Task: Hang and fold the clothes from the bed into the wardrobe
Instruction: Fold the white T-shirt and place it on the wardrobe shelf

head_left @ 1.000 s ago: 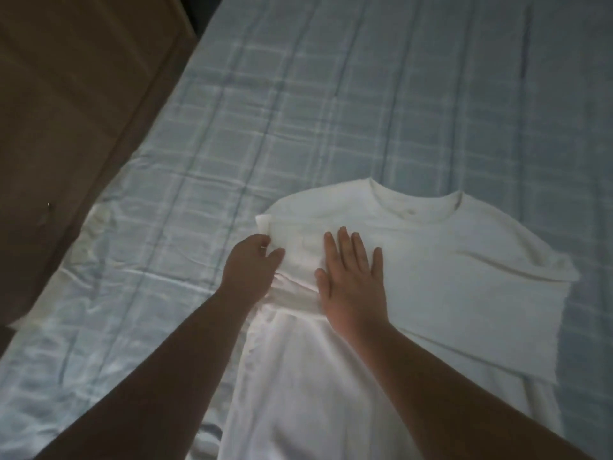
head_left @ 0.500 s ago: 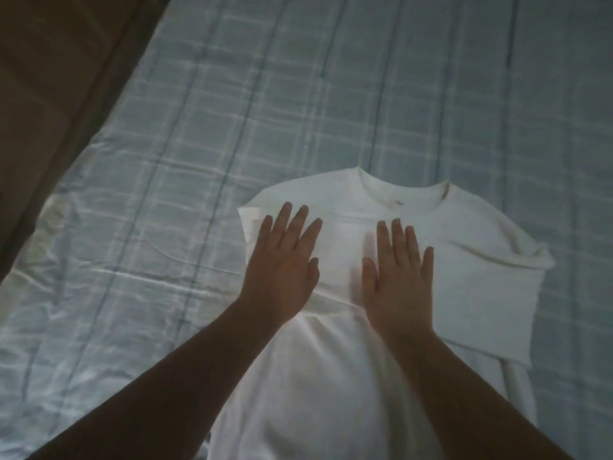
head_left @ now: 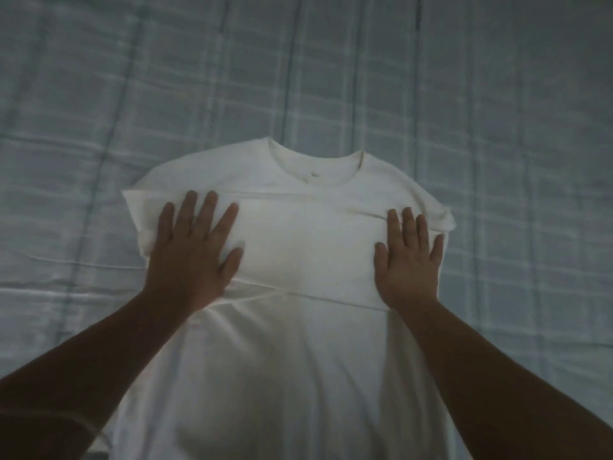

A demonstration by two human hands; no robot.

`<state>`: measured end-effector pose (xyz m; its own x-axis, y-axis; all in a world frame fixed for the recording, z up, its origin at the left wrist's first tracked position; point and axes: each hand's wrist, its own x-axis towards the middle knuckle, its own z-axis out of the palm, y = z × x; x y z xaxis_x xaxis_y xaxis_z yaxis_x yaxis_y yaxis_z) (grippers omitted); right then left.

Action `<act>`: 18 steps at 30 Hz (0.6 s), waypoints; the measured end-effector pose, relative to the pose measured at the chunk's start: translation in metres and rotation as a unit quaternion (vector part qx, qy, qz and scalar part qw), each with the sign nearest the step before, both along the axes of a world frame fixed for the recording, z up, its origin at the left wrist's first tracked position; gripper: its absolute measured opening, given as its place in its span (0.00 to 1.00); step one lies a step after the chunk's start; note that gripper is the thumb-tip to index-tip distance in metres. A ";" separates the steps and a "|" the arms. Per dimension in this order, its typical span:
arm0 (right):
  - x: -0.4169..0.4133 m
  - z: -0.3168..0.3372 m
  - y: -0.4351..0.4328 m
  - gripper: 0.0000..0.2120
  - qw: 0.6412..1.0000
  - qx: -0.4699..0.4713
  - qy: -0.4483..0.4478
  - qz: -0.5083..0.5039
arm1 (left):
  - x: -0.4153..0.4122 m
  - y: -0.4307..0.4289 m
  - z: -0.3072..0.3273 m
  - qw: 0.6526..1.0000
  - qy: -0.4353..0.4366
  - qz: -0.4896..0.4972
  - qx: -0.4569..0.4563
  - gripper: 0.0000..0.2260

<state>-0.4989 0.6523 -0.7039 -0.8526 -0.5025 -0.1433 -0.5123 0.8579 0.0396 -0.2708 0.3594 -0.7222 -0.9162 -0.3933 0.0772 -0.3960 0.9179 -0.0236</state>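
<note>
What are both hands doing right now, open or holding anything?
Left hand: open, fingers straight, pressing flat on the white T-shirt.
Right hand: open, fingers straight, pressing flat on the same shirt; holding nothing.

White T-shirt (head_left: 308, 360) lies flat on the bed (head_left: 497, 94), which has a pale-blue checked sheet. The collar is at 12 o'clock, the hem runs out of frame at 6, and both sleeves lie folded in across the chest. Left grip (head_left: 190, 260) at 9 o'clock of the chest, right grip (head_left: 409, 270) at 3 o'clock, each palm down, fingers straight and spread, pressing on a folded sleeve.
</note>
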 end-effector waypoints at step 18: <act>0.163 0.032 0.138 0.31 0.991 -0.093 -0.045 -0.081 | 0.175 0.116 0.047 0.992 -0.012 0.036 0.120 0.27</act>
